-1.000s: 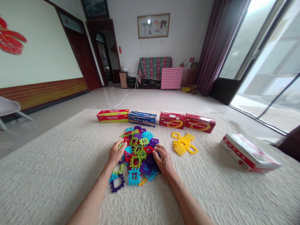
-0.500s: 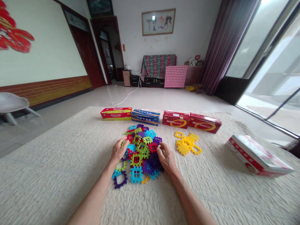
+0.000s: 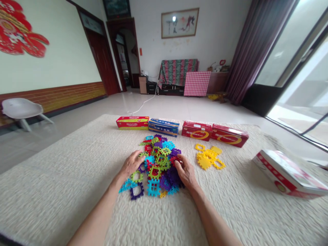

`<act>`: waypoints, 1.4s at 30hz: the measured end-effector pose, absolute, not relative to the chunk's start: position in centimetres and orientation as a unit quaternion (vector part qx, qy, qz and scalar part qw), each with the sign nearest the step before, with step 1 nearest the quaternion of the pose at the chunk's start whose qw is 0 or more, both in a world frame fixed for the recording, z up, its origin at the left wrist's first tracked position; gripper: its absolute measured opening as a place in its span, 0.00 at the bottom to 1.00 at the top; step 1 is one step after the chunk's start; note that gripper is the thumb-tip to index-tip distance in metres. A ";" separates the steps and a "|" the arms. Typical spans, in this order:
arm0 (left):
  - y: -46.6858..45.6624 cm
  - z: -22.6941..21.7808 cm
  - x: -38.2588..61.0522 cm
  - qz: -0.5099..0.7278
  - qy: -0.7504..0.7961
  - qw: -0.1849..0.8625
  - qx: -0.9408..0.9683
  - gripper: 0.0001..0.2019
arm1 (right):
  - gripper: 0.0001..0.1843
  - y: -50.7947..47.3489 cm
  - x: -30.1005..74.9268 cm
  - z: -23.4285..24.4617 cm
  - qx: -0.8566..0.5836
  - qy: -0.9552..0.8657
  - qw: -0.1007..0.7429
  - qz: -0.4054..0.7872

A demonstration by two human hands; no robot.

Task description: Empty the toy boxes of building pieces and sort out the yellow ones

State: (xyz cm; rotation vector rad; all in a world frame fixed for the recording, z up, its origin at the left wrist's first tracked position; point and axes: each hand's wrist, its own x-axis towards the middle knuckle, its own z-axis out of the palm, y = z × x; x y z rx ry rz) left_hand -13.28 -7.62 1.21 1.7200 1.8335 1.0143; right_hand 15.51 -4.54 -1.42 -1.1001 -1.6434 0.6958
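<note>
A heap of toothed, square plastic building tiles (image 3: 155, 172) in lime green, blue, purple and red lies on the quilted cover. At the heap's left edge, my left hand (image 3: 131, 163) has its thumb and fingers closed about a lime-green tile (image 3: 144, 154). On the other side my right hand (image 3: 186, 171) pinches a red tile (image 3: 173, 160), its palm over the purple tiles (image 3: 174, 174). Close to me lie a blue window-shaped tile (image 3: 153, 188) and a dark purple frame tile (image 3: 137, 191). Several yellow tiles (image 3: 205, 162) form a separate small pile to the right.
Along the far side stand a red-and-yellow box (image 3: 132, 123), a blue box (image 3: 163, 127) and two red boxes (image 3: 196, 131). A larger white-and-red box (image 3: 289, 174) lies at the right. The quilted cover (image 3: 77, 160) lies under everything. Beyond it is a white chair (image 3: 23, 109).
The view has swung slightly left. My right hand has drawn the red tile a little to the right. Blue tiles at the heap's lower left now lie further out.
</note>
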 end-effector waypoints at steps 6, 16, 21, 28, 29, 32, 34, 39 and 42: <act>-11.4 0.6 -12.8 0.315 0.627 0.170 0.692 0.36 | 0.22 -5.7 16.1 -0.8 -0.472 -0.702 0.483 0.228; -16.1 -0.8 -11.6 0.236 0.581 0.118 0.770 0.49 | 0.31 -10.8 18.6 -0.2 -0.347 -0.830 0.402 0.169; -16.6 -1.7 -10.8 0.236 0.579 0.079 0.776 0.47 | 0.42 -11.6 18.4 -0.2 -0.327 -0.865 0.361 0.118; -16.7 -1.3 -9.5 0.274 0.560 0.000 0.782 0.34 | 0.41 -11.7 18.1 -0.4 -0.332 -0.871 0.347 0.104; -16.8 -1.2 -9.2 0.276 0.557 -0.006 0.783 0.33 | 0.40 -11.8 18.1 -0.4 -0.332 -0.869 0.351 0.105; -16.9 -0.6 -8.6 0.280 0.548 -0.017 0.788 0.29 | 0.36 -11.9 18.1 -0.4 -0.323 -0.867 0.363 0.112; -16.9 -0.3 -8.4 0.286 0.541 -0.025 0.790 0.26 | 0.34 -12.0 18.2 -0.4 -0.319 -0.865 0.368 0.120; -16.5 0.0 -8.2 0.305 0.522 -0.032 0.796 0.23 | 0.29 -12.0 18.1 -0.8 -0.329 -0.853 0.377 0.150; -16.1 0.1 -8.1 0.288 0.514 -0.029 0.807 0.26 | 0.26 -11.7 18.1 -1.2 -0.343 -0.838 0.394 0.157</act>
